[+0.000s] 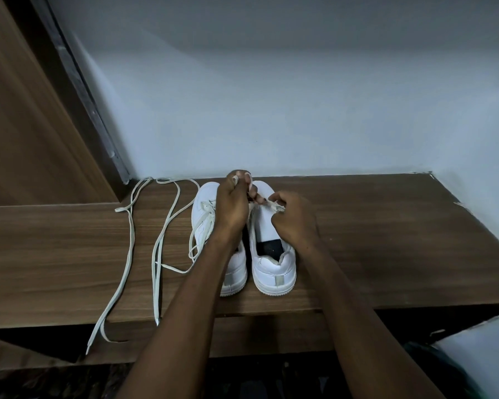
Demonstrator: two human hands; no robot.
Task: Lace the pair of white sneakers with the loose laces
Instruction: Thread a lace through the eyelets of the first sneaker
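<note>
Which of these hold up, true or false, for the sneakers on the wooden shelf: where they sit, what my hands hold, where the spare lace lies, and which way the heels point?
1. Two white sneakers stand side by side on the wooden shelf. True.
2. The left hand hangs idle. False: it pinches a lace end.
3. A loose lace lies left of the sneakers. True.
4. The heels face the wall. False: they face the person.
5. The right hand pinches a lace. True.

White sneakers point(271, 254) (black insoles), off-white laces point(127, 254), brown woodgrain shelf point(386, 240)
</note>
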